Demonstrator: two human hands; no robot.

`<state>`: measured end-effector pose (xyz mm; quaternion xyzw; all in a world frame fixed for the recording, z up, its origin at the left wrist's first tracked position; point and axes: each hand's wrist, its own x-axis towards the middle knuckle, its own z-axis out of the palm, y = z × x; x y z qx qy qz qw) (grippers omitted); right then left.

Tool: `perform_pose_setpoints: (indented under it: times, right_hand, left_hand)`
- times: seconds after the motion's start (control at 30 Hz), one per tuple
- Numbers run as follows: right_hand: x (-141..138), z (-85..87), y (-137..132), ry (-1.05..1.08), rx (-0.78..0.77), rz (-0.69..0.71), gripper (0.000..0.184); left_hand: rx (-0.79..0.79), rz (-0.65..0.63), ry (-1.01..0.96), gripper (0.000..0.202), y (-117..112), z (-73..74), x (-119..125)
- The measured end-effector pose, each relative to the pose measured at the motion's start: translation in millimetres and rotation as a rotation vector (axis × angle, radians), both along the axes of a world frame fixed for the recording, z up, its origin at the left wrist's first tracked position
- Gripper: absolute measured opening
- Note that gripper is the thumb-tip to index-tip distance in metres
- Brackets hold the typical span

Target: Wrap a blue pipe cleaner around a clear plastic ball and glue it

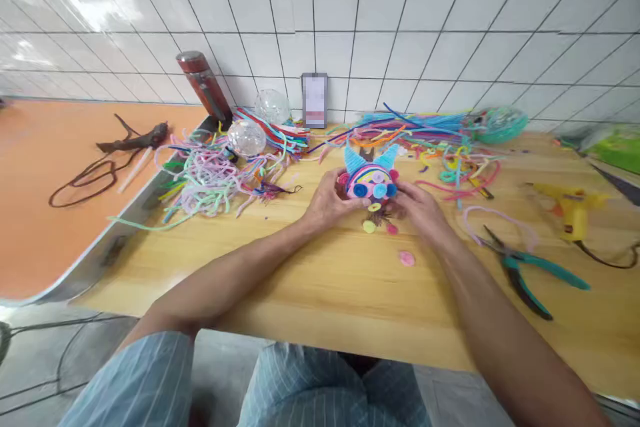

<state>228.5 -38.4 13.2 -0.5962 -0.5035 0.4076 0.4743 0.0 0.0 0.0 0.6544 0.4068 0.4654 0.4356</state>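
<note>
A round pipe-cleaner figure (371, 180) with two pointed blue ears and coiled discs in blue and pink is held upright above the wooden table. My left hand (330, 203) grips its left side, thumb reaching under the front. On the other side my right hand (419, 210) has its fingers closed against the figure's edge; its fingertips are partly hidden. Just below the figure lie a yellow coiled disc (369, 226) and a small red-pink disc (392, 229). A pink coiled disc (407, 258) rests alone nearer the table's front.
A tangle of pipe cleaners (207, 177) covers the left, beside a brown flask (205, 88). Pliers (515, 260) and a yellow glue gun (570, 203) lie at right. A phone (315, 100) leans on the tiled wall. More pipe cleaners (415, 125) line the back.
</note>
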Motion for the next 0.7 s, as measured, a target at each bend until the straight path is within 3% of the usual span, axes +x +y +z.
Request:
perform_pose_setpoints:
  times: [0.37,0.5,0.7]
  right_hand:
    - [21,14.8,-2,0.001,0.208,-0.353,0.015]
    - [22,27.8,-4,0.151,0.325,-0.426,0.024]
    - [39,55.3,-16,0.273,0.353,-0.438,0.027]
  left_hand:
    - [0.12,0.018,0.144,0.09,-5,0.3,-3]
    - [0.246,0.018,0.193,0.089,-3,-6.5,-3]
    - [0.33,-0.025,0.229,0.098,1,-8.4,-3]
